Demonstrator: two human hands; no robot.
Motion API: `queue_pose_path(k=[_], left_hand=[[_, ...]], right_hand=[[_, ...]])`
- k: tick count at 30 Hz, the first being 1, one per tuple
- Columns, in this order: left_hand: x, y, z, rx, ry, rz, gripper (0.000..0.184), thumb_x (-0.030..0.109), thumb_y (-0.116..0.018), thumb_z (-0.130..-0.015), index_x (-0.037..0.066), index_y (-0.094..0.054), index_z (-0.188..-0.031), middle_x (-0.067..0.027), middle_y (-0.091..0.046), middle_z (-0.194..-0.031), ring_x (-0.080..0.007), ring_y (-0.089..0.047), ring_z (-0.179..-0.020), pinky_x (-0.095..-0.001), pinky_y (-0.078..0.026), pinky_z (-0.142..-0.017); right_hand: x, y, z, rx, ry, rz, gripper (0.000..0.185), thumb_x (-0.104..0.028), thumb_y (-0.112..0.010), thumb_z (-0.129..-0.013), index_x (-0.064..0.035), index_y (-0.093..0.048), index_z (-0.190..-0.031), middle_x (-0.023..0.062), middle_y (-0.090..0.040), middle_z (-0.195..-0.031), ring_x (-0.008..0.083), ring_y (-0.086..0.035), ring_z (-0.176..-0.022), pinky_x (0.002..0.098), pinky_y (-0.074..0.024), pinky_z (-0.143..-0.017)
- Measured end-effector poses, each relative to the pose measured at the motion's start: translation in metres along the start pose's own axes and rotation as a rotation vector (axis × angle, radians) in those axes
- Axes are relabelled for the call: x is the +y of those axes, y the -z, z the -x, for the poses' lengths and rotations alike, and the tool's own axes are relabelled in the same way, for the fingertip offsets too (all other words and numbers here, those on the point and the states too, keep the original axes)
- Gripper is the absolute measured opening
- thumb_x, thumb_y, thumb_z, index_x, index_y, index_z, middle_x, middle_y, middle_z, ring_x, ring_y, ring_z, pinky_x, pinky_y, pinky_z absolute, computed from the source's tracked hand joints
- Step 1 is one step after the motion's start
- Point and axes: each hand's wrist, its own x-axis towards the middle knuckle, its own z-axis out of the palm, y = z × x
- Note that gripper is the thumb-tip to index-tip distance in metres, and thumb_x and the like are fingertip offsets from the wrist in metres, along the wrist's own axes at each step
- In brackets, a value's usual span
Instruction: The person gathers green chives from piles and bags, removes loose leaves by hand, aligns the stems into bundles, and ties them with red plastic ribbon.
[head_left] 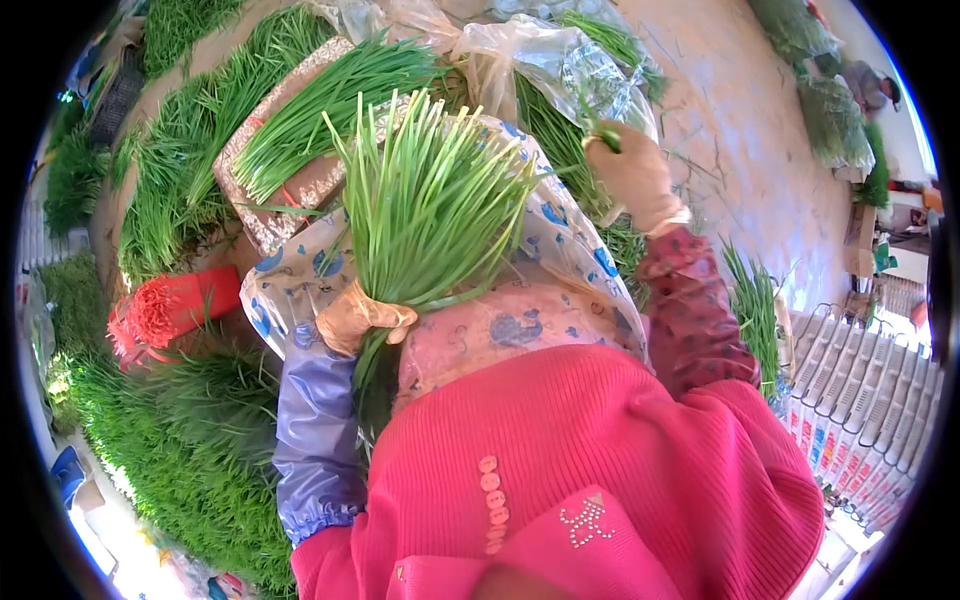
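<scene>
My left hand (pixel 362 318), in a tan glove, is wrapped round a thick bunch of green stalks (pixel 430 210), whose pale cut ends fan upward over my apron (pixel 510 325). My right hand (pixel 630 175), gloved too, is raised to the right of the bunch, fingers pinched on a few short green leaves (pixel 607 138). Another bundle of stalks (pixel 330 115) lies across a speckled board (pixel 240 180) ahead on the left.
A red bundle of ties (pixel 170 312) lies at the left. Heaps of greens (pixel 190 430) spread along the left side. Clear plastic sheeting (pixel 550 60) lies ahead. White racks (pixel 860 400) stand at the right. Another person (pixel 868 88) is far off at the upper right.
</scene>
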Motion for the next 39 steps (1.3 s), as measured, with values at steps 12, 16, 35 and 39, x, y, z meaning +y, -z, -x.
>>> queue_pose_path(k=[12,16,35,39], left_hand=[[0.026,-0.029,-0.021,0.04,0.092,-0.359,0.029,-0.001,-0.072,-0.073,-0.003,-0.062,-0.1,-0.0074,-0.062,-0.072,-0.0149,-0.056,-0.054,-0.0293,-0.045,-0.048],[0.03,-0.032,-0.023,0.042,0.06,-0.536,0.029,0.0,-0.07,-0.074,-0.002,-0.062,-0.102,-0.0062,-0.063,-0.073,-0.0137,-0.057,-0.054,-0.0278,-0.047,-0.049],[0.059,-0.062,-0.044,-0.181,0.112,-0.921,0.061,-0.002,-0.065,-0.074,0.005,-0.05,-0.132,0.0,-0.068,-0.1,-0.0059,-0.059,-0.078,-0.0242,-0.048,-0.066],[0.054,-0.073,-0.055,-0.17,-0.316,-1.275,0.07,-0.003,-0.063,-0.075,0.013,-0.044,-0.141,-0.004,-0.069,-0.101,-0.0138,-0.065,-0.078,-0.0305,-0.05,-0.07]], right_hand=[[-0.072,-0.015,0.039,-0.336,0.169,-0.078,0.031,-0.023,-0.068,-0.079,-0.0034,-0.065,-0.104,0.021,-0.063,-0.074,0.0341,-0.062,-0.072,0.0415,-0.0482,-0.072],[-0.044,-0.017,0.03,-0.447,-0.138,-0.516,0.024,-0.02,-0.066,-0.08,-0.0032,-0.067,-0.097,0.0103,-0.066,-0.073,0.0189,-0.061,-0.063,0.0315,-0.0483,-0.061],[0.02,0.13,0.041,-0.127,-0.07,-0.033,0.054,-0.034,-0.07,-0.08,0.0017,-0.058,-0.119,0.0228,-0.063,-0.111,0.0273,-0.06,-0.107,0.0359,-0.0449,-0.092],[-0.092,0.136,0.033,-0.149,0.251,0.195,0.051,-0.033,-0.068,-0.081,0.0036,-0.058,-0.115,0.0195,-0.064,-0.106,0.0272,-0.061,-0.091,0.0379,-0.0467,-0.082]])
